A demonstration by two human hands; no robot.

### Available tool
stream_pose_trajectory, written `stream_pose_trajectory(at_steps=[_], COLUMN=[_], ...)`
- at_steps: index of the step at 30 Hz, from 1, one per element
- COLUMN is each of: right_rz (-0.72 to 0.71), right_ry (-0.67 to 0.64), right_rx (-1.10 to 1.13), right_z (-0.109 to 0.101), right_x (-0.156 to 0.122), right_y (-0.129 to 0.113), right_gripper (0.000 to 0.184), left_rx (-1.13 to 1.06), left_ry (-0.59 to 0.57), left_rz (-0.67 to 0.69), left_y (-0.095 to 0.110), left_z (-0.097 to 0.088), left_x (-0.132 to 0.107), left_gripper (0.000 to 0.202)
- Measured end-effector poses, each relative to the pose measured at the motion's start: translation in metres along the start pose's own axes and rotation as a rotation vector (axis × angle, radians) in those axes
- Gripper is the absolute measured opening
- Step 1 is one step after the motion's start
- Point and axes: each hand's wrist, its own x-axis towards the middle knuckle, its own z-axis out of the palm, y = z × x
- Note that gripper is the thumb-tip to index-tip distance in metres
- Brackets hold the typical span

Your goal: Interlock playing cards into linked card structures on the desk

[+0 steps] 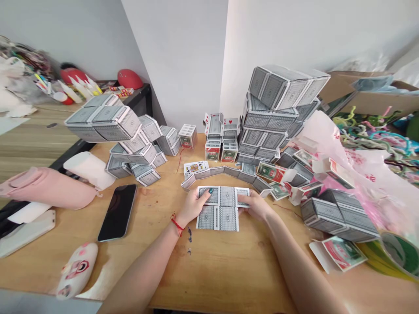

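Note:
A flat panel of joined grey-backed playing cards (220,208) lies on the wooden table (222,266) in front of me. My left hand (194,206), with a red string at the wrist, grips the panel's left edge, thumb on top. My right hand (257,205) pinches its right edge. Just behind the panel runs a folded chain of cards (225,172), and a face-up king card (195,167) lies beside it.
Card-built blocks pile up at left (114,126) and in a tall stack at right (278,113). Small card cubes (220,144) stand by the wall. A black phone (118,211) lies at left. Card boxes (340,253), a pink bag (343,165) and pipe cleaners (379,135) crowd the right.

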Motion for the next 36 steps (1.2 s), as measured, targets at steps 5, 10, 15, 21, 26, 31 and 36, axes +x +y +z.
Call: stream_pose_trajectory(at_steps=[5,10,15,21,26,31,36], right_rz=[-0.027,-0.065,-0.098,-0.071,-0.056,-0.106,-0.125], right_ry=[0.030,0.032,0.003,0.031,0.002,0.006,0.057], right_rx=[-0.027,-0.056,-0.033,-0.053,-0.060,-0.027,-0.042], right_z=[0.000,0.001,0.000,0.001,0.004,0.006,0.004], right_x=[0.002,0.005,0.005,0.004,0.003,0.005,0.007], right_y=[0.003,0.006,0.005,0.004,0.002,0.005,0.008], right_gripper=[0.037,0.030,0.022,0.023,0.018,0.019,0.025], left_rx=[0.066,0.196,0.195,0.173,0.034,-0.103,-0.135], left_ry=[-0.071,-0.001,0.024,0.022,0.006,0.032,0.060], left_rz=[0.001,0.121,0.167,0.187,0.107,0.014,-0.029], left_y=[-0.001,0.003,0.006,0.010,0.008,0.001,-0.001], left_z=[-0.004,-0.008,-0.007,-0.007,-0.006,-0.007,-0.006], left_x=[-0.001,-0.005,-0.005,-0.008,-0.008,-0.004,-0.003], left_gripper=[0.029,0.026,0.025,0.024,0.021,0.021,0.024])
